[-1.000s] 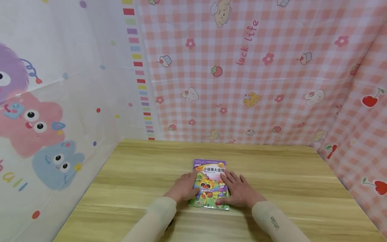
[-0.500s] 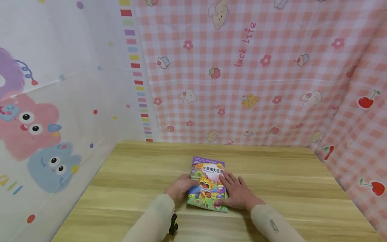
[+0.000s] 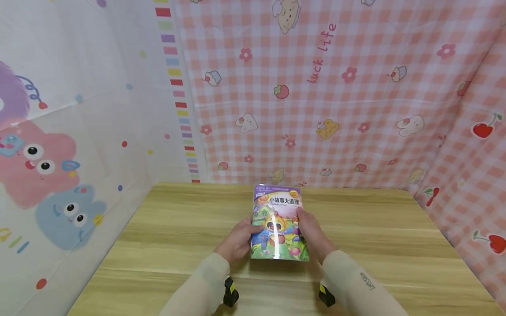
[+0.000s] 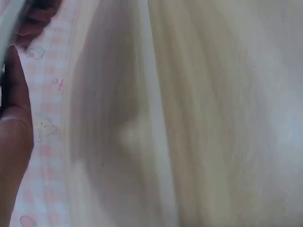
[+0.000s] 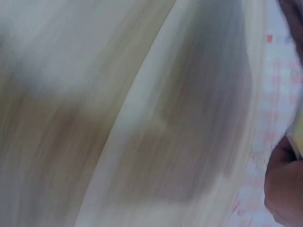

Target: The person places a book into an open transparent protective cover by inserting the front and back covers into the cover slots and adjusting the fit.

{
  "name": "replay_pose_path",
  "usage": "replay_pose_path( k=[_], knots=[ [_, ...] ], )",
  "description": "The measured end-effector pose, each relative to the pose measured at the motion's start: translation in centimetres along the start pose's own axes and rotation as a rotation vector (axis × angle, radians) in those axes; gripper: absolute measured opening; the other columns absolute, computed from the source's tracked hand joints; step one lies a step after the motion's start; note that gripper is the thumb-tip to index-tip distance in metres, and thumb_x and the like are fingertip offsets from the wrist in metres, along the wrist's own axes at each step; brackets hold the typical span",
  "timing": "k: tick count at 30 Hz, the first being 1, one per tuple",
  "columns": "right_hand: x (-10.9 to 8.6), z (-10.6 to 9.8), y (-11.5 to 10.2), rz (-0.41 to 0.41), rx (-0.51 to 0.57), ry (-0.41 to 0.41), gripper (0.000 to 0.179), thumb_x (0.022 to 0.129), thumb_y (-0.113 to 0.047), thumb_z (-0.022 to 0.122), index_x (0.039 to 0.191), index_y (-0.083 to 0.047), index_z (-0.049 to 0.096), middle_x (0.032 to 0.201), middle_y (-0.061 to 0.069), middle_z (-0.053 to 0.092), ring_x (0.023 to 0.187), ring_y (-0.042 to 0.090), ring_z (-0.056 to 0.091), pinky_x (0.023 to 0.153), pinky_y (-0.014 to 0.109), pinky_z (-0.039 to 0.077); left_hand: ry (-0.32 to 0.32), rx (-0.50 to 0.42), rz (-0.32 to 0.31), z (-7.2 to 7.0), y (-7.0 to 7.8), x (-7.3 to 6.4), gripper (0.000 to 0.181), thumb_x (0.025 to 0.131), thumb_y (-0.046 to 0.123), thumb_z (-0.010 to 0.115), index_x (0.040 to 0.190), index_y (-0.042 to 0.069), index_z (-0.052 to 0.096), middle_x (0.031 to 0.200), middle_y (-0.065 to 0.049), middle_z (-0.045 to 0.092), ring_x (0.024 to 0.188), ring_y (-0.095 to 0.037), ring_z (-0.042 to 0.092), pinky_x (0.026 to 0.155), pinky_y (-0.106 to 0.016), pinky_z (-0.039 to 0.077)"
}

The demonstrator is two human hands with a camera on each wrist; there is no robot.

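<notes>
A glossy picture book [image 3: 276, 228] with a purple top band and a cartoon cover is held up over the table, its cover facing me. My left hand [image 3: 238, 239] grips its left edge, thumb on the cover and the other fingers behind. On the opposite edge my right hand [image 3: 314, 230] holds it the same way, thumb along the front. Only a sliver of the book [image 5: 297, 135] shows in the right wrist view, beside the right hand [image 5: 284, 189]. At the left border of the left wrist view, the left hand [image 4: 16, 127] appears beside the book's edge.
The wood-grain table [image 3: 178, 263] lies below, with the book's shadow on it in both wrist views. A pink checked cloth [image 3: 336, 101] hangs behind the table, and a white cartoon-printed cloth [image 3: 118, 131] hangs on the left.
The book lay on the table under both hands, then its left side was gripped by my left hand. Now both hands hold it raised and tilted up; the right hand has moved from lying flat to gripping.
</notes>
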State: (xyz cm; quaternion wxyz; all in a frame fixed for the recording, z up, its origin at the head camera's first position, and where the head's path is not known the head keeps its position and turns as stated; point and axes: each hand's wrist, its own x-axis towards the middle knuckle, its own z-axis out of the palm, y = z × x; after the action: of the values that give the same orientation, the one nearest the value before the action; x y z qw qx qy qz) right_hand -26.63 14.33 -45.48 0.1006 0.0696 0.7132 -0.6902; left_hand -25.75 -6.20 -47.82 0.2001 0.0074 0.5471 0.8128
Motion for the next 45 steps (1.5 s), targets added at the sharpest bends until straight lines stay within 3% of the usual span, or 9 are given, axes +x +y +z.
replay_pose_path(
  k=[3,6,8,13,16,21,28,33,45],
  knots=[
    [-0.7,0.7,-0.5,0.092,0.007,0.163,0.063,0.106,-0.051,0.028,0.139,-0.002,0.049,0.091,0.009,0.063,0.075,0.017,0.062,0.068,0.029,0.052,0.092,-0.021,-0.023,0.2,0.5,0.1,0.043,0.105,0.020,0.048,0.140,-0.005,0.042,0.104,-0.010,0.068,0.089,-0.018,0.068,0.084,-0.036,0.056],
    [-1.0,0.9,-0.5,0.103,0.068,0.155,0.066,0.104,-0.056,0.028,0.140,-0.004,0.048,0.096,0.009,0.064,0.077,0.017,0.064,0.071,0.030,0.054,0.148,-0.065,-0.042,0.5,0.9,0.2,0.049,0.106,0.035,0.046,0.137,-0.003,0.047,0.099,-0.010,0.069,0.086,-0.019,0.069,0.081,-0.037,0.058],
    [-1.0,1.1,-0.5,0.098,0.145,0.133,0.065,0.104,-0.057,0.032,0.136,-0.003,0.050,0.094,0.010,0.065,0.075,0.018,0.065,0.068,0.032,0.056,0.131,-0.129,-0.029,0.7,1.1,0.0,0.051,0.106,0.036,0.046,0.138,-0.002,0.046,0.101,-0.010,0.069,0.089,-0.020,0.069,0.082,-0.037,0.057],
    [-0.7,1.8,-0.7,0.132,0.320,0.068,0.055,0.104,-0.051,0.040,0.125,-0.001,0.052,0.087,0.008,0.066,0.071,0.018,0.066,0.064,0.033,0.057,-0.039,-0.253,0.032,0.6,1.2,-0.4,0.053,0.107,0.036,0.043,0.145,0.000,0.037,0.108,-0.006,0.068,0.099,-0.018,0.067,0.090,-0.036,0.054],
    [-0.7,2.0,-0.4,0.148,0.325,0.063,0.054,0.104,-0.049,0.041,0.125,-0.001,0.052,0.085,0.007,0.066,0.070,0.018,0.066,0.064,0.033,0.057,-0.059,-0.236,0.027,0.2,1.2,-0.6,0.052,0.107,0.037,0.042,0.142,0.000,0.038,0.107,-0.005,0.068,0.098,-0.018,0.067,0.089,-0.035,0.054],
    [-0.8,1.3,0.3,0.137,0.223,0.138,0.053,0.106,-0.046,0.039,0.125,0.002,0.051,0.079,0.005,0.065,0.064,0.015,0.065,0.059,0.030,0.056,0.046,-0.204,0.011,-0.3,1.3,-0.7,0.047,0.105,0.035,0.048,0.133,-0.003,0.048,0.098,-0.006,0.070,0.089,-0.017,0.069,0.082,-0.032,0.057],
    [-0.7,0.7,0.9,0.174,0.191,0.090,0.055,0.106,-0.046,0.039,0.123,0.004,0.053,0.079,0.006,0.066,0.063,0.016,0.065,0.059,0.030,0.056,0.058,-0.180,0.022,0.0,1.0,-0.7,0.047,0.106,0.031,0.046,0.136,-0.007,0.045,0.101,-0.005,0.069,0.092,-0.015,0.068,0.086,-0.032,0.055],
    [-0.5,-0.2,1.3,0.157,0.114,0.121,0.053,0.108,-0.038,0.035,0.125,0.008,0.052,0.080,0.007,0.065,0.065,0.015,0.065,0.061,0.029,0.056,0.184,-0.024,-0.038,-0.7,0.6,-0.5,0.039,0.107,0.019,0.046,0.130,-0.012,0.049,0.093,-0.009,0.069,0.080,-0.015,0.068,0.077,-0.032,0.058],
    [0.6,-1.2,2.3,0.194,-0.045,-0.006,0.038,0.107,-0.015,0.042,0.131,0.013,0.052,0.099,0.017,0.071,0.082,0.021,0.069,0.076,0.038,0.058,0.318,0.190,-0.068,-1.8,-0.4,-0.4,0.034,0.104,0.008,0.044,0.130,-0.015,0.050,0.098,-0.016,0.067,0.079,-0.018,0.064,0.072,-0.032,0.057]
  ],
)
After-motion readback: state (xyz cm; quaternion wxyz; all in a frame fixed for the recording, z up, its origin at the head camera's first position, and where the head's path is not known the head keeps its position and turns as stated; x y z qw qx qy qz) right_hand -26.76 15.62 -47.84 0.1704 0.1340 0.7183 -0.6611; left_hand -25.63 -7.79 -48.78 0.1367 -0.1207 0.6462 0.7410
